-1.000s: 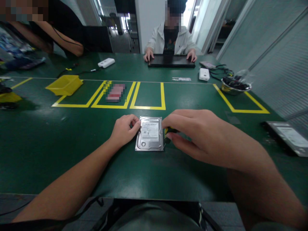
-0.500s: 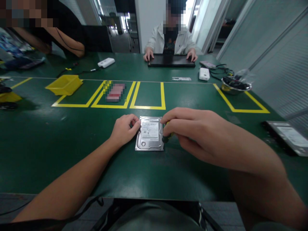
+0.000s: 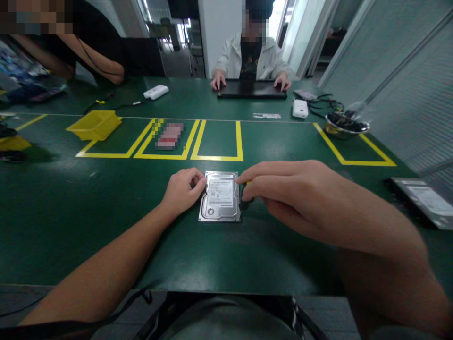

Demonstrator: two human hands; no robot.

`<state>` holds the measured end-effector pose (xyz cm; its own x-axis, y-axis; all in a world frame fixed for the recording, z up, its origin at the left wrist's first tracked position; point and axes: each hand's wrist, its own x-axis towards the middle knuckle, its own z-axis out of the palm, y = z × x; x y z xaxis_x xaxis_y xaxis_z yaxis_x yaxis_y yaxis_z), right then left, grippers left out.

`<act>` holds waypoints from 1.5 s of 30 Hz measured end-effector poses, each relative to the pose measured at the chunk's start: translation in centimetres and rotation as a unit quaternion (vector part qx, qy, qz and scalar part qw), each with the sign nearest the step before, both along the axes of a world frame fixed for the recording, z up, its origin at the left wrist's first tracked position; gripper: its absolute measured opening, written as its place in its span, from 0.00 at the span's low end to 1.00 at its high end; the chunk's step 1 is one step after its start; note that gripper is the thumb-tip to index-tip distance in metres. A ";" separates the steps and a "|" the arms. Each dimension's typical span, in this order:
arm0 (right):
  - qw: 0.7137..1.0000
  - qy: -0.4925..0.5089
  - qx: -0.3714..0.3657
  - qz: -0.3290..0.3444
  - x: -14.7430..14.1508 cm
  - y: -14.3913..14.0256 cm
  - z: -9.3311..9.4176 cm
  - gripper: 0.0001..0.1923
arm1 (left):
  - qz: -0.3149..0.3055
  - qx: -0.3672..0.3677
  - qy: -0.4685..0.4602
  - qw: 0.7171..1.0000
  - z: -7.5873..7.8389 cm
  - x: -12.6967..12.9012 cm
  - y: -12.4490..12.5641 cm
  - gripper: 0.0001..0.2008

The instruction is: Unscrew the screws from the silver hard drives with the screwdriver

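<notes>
A silver hard drive (image 3: 221, 197) with a white label lies flat on the green table (image 3: 106, 198), right in front of me. My left hand (image 3: 183, 190) presses against its left edge, fingers curled on the rim. At the drive's right edge my right hand (image 3: 283, 189) is closed around a small screwdriver (image 3: 244, 203) with a black and yellow handle. The tool's tip is hidden by my fingers.
Yellow taped boxes mark the table beyond the drive. A yellow bin (image 3: 95, 124) sits far left, a metal bowl (image 3: 346, 125) far right, another hard drive (image 3: 423, 200) at the right edge. A person across the table works at a laptop (image 3: 252, 89); another person's arm is at top left.
My right hand has shifted slightly along the drive's right edge, and the screwdriver handle has turned more upright under my fingers. My left hand and the drive have stayed put.
</notes>
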<state>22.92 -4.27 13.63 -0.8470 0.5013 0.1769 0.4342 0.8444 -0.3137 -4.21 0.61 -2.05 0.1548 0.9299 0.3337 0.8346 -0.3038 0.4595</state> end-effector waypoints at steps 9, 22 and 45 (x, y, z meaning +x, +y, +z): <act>0.999 -0.016 0.018 -0.041 0.0 -0.1 0.0 0.13 | -0.005 0.006 0.001 1.000 -0.1 0.0 0.0 0.07; 0.993 -0.053 0.070 -0.080 -0.3 0.0 -0.5 0.07 | -0.004 0.003 0.000 1.000 0.0 0.2 0.0 0.08; 0.990 -0.081 0.067 -0.096 -0.8 -0.1 -0.8 0.09 | -0.006 -0.012 0.001 1.000 0.0 0.1 0.0 0.08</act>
<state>22.07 -4.33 12.79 -0.7611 0.6371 0.1221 0.6263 0.7707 -0.1174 -4.09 0.60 -2.05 0.1672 0.9358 0.3104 0.8320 -0.3028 0.4649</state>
